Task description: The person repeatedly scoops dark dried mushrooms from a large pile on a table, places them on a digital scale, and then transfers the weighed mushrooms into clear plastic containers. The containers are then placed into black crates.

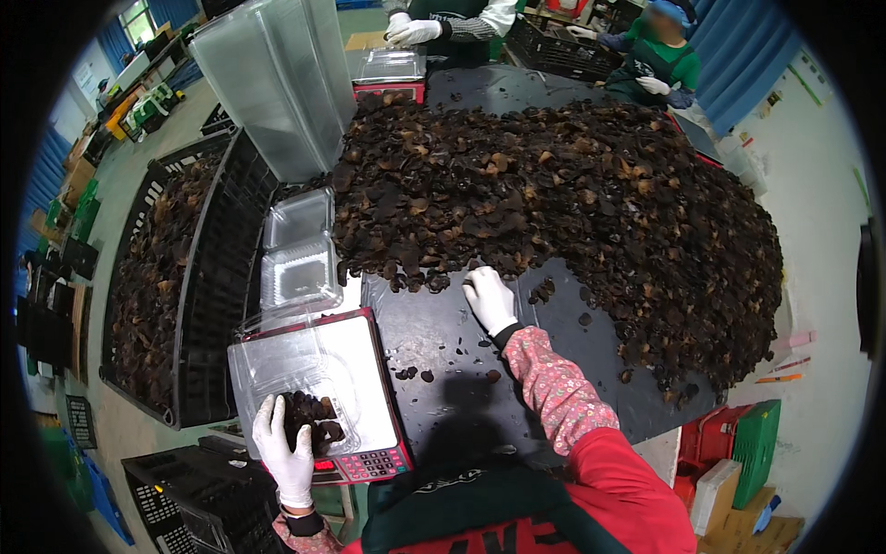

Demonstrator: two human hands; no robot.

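My left hand [288, 459], in a white glove, rests at the near end of a clear plastic clamshell box [268, 369]. Its fingers and thumb are apart, beside a small heap of dark dried mushroom pieces [318, 423] in the box. Under the box stands a red digital scale [380, 388] with a white top and a keypad. My right hand [489, 300], also gloved, touches the near edge of a large pile of dark dried mushrooms [554, 185]. Its fingers are curled together, and whatever lies beneath them is hidden.
Two more clear boxes [300, 275] lie beyond the scale, near tall stacks of clear containers [272, 88]. At left stands a black crate [208, 286] filled with mushrooms. Across the dark table [434, 323], one co-worker's gloved hands [411, 32] are near another scale; a second person sits far right.
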